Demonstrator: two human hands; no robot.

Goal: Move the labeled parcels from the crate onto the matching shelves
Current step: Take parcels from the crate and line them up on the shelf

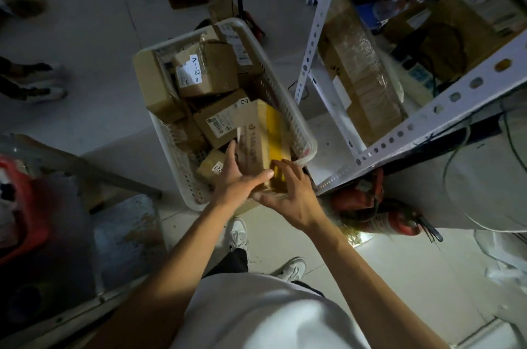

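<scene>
Cardboard parcel [258,143] with yellow tape between my hands: left hand [238,180] and right hand [288,191] spread, clasping near end; seems stiff, light; hold both sides

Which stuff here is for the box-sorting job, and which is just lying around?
For the job: white crate; box with yellow tape, held by left hand and right hand; box marked A-2; other boxes in the crate; metal shelves.

Just lying around: red fire extinguisher; red bin; cables.
</scene>
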